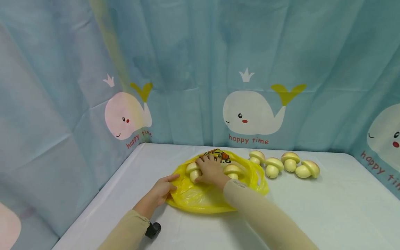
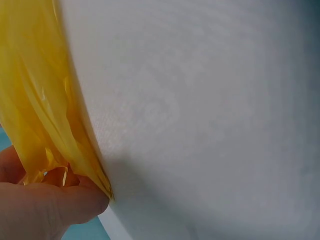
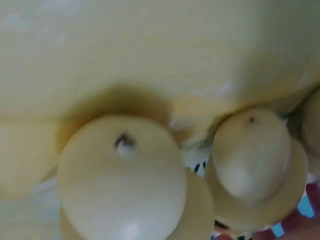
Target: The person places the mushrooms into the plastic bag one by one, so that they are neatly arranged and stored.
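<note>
Yellow bag [image 1: 197, 202] on the white surface [image 1: 312, 215], mid-width, nearer the far edge; two mushrooms [image 1: 232, 168] show inside. Four loose mushrooms [image 1: 272, 171] sit R of the bag, nr the far edge, twd the far R corner. L hand [image 1: 161, 189] pinches the bag's rim; R hand [image 1: 210, 171] reaches in and touches the leftmost mushroom [image 1: 192, 168], but whether its fingers grip can't be told, the view being partly hidden. Handling (est.): bag v. light, limp, slippery, may tear; hold by the rim. Mushrooms prob. light, firm, smooth; take by the stem, under the cap. Looks: bag thin, creased, w/ orange-and-black print [image 1: 224, 156]; mushrooms cream, w/ brown-tinged domed caps, thick stems, a dark dimple [image 3: 124, 142] at stem base.
</note>
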Demonstrator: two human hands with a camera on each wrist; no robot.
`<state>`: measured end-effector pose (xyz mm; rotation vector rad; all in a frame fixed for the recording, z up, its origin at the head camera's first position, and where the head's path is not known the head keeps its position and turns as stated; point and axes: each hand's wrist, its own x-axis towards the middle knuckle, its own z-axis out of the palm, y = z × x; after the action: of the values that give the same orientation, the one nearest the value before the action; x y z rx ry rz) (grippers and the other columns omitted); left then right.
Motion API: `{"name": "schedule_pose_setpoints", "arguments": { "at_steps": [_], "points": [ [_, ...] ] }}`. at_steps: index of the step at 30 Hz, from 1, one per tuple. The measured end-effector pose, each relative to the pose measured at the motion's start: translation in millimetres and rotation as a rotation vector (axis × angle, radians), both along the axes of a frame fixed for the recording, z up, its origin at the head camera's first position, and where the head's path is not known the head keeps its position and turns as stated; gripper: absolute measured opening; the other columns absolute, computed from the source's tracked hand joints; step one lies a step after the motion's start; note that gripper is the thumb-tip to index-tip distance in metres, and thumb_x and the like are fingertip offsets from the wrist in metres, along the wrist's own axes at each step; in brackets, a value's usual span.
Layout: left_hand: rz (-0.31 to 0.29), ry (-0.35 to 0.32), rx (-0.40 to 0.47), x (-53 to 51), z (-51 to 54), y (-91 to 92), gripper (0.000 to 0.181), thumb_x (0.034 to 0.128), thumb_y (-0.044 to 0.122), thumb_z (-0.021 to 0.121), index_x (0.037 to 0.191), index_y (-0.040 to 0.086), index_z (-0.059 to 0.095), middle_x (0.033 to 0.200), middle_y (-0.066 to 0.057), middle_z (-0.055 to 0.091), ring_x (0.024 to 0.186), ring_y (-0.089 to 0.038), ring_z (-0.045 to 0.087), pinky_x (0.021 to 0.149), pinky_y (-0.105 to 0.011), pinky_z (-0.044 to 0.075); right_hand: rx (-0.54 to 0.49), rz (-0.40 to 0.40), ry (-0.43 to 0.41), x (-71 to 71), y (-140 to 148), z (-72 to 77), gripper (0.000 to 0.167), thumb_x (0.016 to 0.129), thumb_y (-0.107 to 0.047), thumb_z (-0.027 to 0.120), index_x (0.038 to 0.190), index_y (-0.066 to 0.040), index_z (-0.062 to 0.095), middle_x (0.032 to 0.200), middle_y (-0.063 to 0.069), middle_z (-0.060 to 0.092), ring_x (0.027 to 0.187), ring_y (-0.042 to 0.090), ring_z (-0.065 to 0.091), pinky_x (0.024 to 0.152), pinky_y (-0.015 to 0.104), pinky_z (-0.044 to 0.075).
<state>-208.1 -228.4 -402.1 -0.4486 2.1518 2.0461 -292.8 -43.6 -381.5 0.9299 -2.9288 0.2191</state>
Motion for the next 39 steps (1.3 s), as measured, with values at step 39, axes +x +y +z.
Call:
{"name": "schedule_pose_setpoints", "arguments": {
  "at_steps": [39],
  "points": [
    [-0.014,-0.005,-0.012,-1.1,-0.8,-1.0,0.055,0.0895,-0.013,0.042,0.143,0.0,0.045,0.15,-0.028,0.028,0.117,-0.037,0.046,0.087,-0.042,0.048,0.083,-0.073,-0.068,-7.3,36,11.1,0.072,0.074,-0.033,0.084,0.134,-0.011,0.05,0.129,0.02,0.048,0.117,0.039,0.04,0.097,0.057,0.035]
  ]
}}
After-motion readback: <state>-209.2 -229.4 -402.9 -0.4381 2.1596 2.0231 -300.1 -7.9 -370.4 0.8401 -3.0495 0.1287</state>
